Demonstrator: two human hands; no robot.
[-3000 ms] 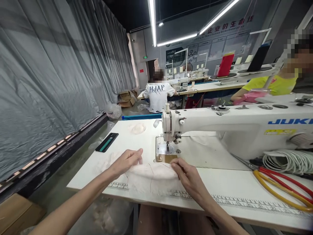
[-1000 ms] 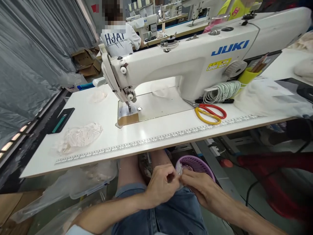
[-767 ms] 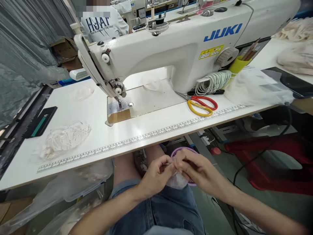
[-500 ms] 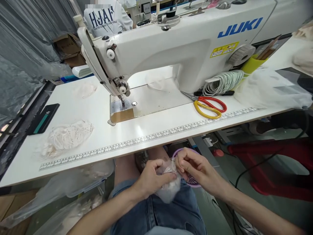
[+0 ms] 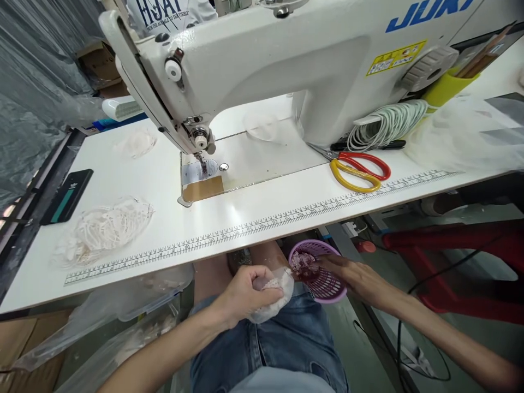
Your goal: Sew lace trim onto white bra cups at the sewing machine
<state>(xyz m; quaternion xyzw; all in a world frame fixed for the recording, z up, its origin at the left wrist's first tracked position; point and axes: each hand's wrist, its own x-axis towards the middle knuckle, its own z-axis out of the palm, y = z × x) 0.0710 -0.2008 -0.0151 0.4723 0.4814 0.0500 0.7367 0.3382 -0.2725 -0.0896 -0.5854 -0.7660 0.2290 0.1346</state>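
Over my lap, below the table edge, my left hand (image 5: 245,295) is closed round a small clear plastic bag (image 5: 273,297) of pale fabric pieces. My right hand (image 5: 352,275) reaches into a purple plastic basket (image 5: 327,284) beside my right knee, its fingers among small pinkish pieces; whether they grip anything is hidden. A white Juki sewing machine (image 5: 286,60) stands on the white table (image 5: 262,210) above both hands.
A bag of white lace pieces (image 5: 102,229) lies on the table's left, a black phone (image 5: 67,195) beyond it. Red and yellow scissors (image 5: 358,168) and coiled white cord (image 5: 387,123) sit right of the machine. Another person in a white shirt (image 5: 164,11) sits behind.
My hands left the cloth at the needle and dropped to my lap. In the last half second my right hand left the bag and went into the purple basket.
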